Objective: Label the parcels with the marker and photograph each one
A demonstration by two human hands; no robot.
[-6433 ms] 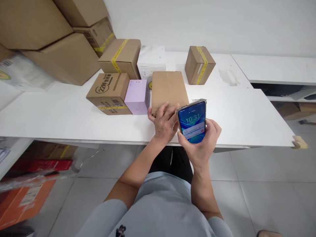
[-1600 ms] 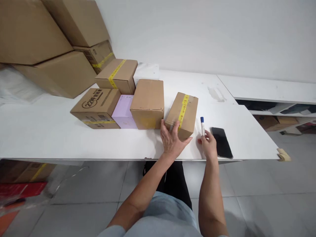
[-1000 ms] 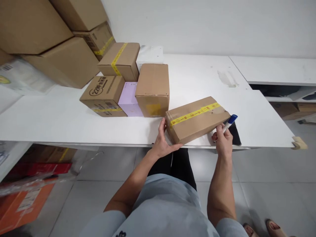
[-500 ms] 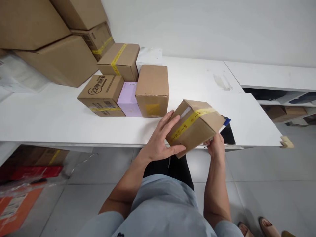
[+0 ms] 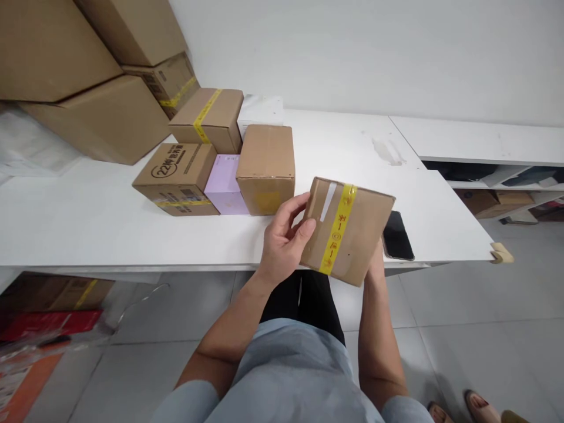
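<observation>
A small cardboard box (image 5: 355, 232) with yellow printed tape and a white strip is held tilted above the table's front edge. My left hand (image 5: 284, 238) grips its left side, thumb on the near face and fingers around the edge. My right hand (image 5: 376, 261) is behind the lower right edge of the box and helps hold it; its fingers are hidden. Just right of the box, a black phone (image 5: 398, 235) lies on the white table (image 5: 88, 235). Left of my left hand stands a plain brown box (image 5: 265, 167), beside a lilac box (image 5: 227, 185).
A printed carton (image 5: 174, 179), a taped carton (image 5: 209, 117) and a white box (image 5: 262, 108) stand close together on the left. Large cartons (image 5: 101, 117) are stacked behind them. Shelves (image 5: 506, 188) are at the right. Another person's feet (image 5: 482, 405) show at the lower right.
The cardboard box has been turned so its taped face points more toward me. The blue-and-white item near my right hand is now out of sight, and more of the phone shows.
</observation>
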